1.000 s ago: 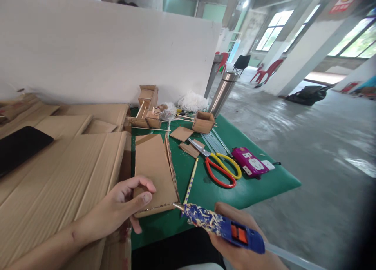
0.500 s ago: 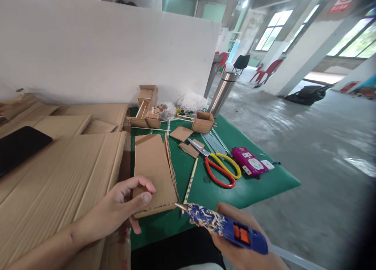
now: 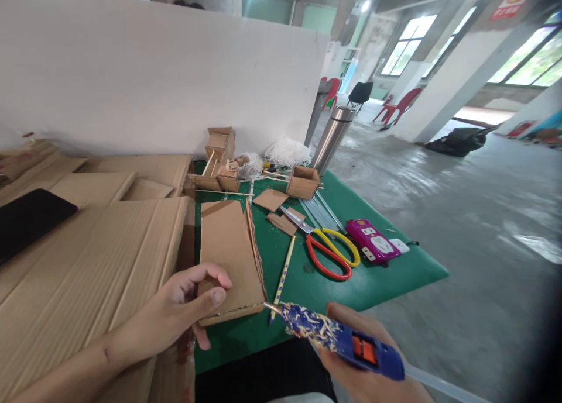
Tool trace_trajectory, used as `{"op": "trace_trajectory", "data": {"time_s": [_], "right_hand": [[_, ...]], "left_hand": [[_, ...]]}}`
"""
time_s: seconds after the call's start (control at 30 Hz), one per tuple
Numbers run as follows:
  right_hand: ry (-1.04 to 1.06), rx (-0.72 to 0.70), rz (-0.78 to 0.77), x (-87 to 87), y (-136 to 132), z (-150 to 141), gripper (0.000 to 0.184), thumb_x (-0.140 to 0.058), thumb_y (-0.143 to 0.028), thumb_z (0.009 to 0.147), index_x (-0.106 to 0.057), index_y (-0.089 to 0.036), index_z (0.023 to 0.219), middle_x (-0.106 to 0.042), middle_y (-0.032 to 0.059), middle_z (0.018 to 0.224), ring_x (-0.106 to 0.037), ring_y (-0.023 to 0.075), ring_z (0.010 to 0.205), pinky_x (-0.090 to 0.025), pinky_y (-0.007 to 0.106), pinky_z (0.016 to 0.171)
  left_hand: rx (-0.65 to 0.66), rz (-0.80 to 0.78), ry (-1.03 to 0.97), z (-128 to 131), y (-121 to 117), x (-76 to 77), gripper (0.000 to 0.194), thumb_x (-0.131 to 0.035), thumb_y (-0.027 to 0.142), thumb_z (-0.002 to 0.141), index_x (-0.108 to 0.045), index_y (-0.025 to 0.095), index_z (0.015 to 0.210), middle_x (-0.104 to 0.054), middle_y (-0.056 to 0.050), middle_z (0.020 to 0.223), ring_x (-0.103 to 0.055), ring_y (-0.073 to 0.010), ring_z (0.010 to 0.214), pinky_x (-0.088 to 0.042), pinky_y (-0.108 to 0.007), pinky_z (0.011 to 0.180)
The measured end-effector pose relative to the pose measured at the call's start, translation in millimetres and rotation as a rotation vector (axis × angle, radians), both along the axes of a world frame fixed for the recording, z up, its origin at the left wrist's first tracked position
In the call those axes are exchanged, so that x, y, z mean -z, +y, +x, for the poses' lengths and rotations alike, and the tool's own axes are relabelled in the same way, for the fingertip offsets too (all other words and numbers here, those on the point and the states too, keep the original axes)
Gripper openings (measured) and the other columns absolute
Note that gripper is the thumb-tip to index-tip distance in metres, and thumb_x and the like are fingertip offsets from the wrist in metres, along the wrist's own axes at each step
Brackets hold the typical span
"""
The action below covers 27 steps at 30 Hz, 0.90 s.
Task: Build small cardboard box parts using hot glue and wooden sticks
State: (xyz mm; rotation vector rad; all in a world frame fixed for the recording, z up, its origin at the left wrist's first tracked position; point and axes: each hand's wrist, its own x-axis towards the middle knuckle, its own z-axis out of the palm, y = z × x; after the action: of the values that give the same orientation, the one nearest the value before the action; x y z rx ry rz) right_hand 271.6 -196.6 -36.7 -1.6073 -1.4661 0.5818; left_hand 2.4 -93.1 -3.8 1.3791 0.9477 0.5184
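A shallow cardboard tray (image 3: 228, 233) lies on the green tabletop, with a raised wall along its right side and a thick near edge. My left hand (image 3: 188, 303) grips its near left corner, with thumb and index finger curled over the panel and another finger below the near edge. Wrapped in my right hand (image 3: 351, 321) is a blue glue gun (image 3: 325, 330) with an orange window and pale shreds stuck to its front. Its metal nozzle touches or nearly touches the tray's near right corner. A clear glue stick (image 3: 439, 382) sticks out behind.
Red-and-yellow-handled scissors (image 3: 329, 254), a dotted pencil (image 3: 284, 274), cardboard scraps (image 3: 270, 199) and a purple power strip (image 3: 373, 240) lie to the right. Farther back stand a small cardboard box (image 3: 302, 182) and a steel flask (image 3: 333, 137). Cardboard sheets (image 3: 109, 257) and a black phone (image 3: 33, 221) lie left.
The glue gun has shifted very slightly to the right, its nozzle staying by the tray's near right corner. My left hand and the tray are almost unmoved.
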Motion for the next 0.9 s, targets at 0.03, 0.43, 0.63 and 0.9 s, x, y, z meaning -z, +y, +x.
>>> {"op": "trace_trajectory", "data": {"time_s": [0.03, 0.43, 0.63, 0.9], "right_hand": [[-0.003, -0.003, 0.0, -1.1, 0.3, -0.1, 0.013, -0.066, -0.028, 0.068, -0.057, -0.026, 0.059, -0.056, -0.001, 0.053, -0.055, 0.0195, 0.053, -0.041, 0.029, 0.05], [0.04, 0.053, -0.045, -20.6, 3.4, -9.0, 0.016, -0.063, -0.026, 0.066, -0.053, -0.027, 0.053, -0.05, -0.0027, 0.047, -0.047, 0.0166, 0.044, -0.035, 0.029, 0.046], [0.058, 0.1, -0.02, -18.5, 1.9, -9.6, 0.013, -0.066, -0.028, 0.065, -0.058, -0.027, 0.054, -0.058, -0.0008, 0.051, -0.053, 0.0185, 0.047, -0.039, 0.029, 0.047], [0.136, 0.116, -0.026, -7.2, -1.3, -6.7, 0.012, -0.072, -0.031, 0.065, -0.063, -0.026, 0.059, -0.062, 0.0008, 0.054, -0.061, 0.0231, 0.057, -0.044, 0.03, 0.051]], "left_hand": [[-0.004, -0.002, 0.015, -0.5, 0.1, 1.0, 0.037, -0.061, 0.06, 0.086, -0.059, 0.024, 0.095, -0.032, 0.007, 0.073, -0.044, -0.0064, 0.053, -0.058, -0.017, 0.043], [0.004, -0.026, 0.033, 0.5, -1.9, -4.6, 0.039, -0.062, 0.061, 0.085, -0.058, 0.023, 0.095, -0.034, 0.008, 0.073, -0.044, -0.005, 0.051, -0.058, -0.017, 0.043], [-0.006, -0.004, -0.013, 2.6, -0.9, -5.3, 0.036, -0.063, 0.059, 0.085, -0.059, 0.024, 0.093, -0.034, 0.007, 0.073, -0.04, -0.0068, 0.054, -0.059, -0.018, 0.044], [-0.006, -0.041, 0.074, -2.6, -1.7, -1.6, 0.041, -0.06, 0.062, 0.085, -0.057, 0.023, 0.097, -0.037, 0.008, 0.075, -0.054, -0.0056, 0.047, -0.057, -0.019, 0.043]]}}
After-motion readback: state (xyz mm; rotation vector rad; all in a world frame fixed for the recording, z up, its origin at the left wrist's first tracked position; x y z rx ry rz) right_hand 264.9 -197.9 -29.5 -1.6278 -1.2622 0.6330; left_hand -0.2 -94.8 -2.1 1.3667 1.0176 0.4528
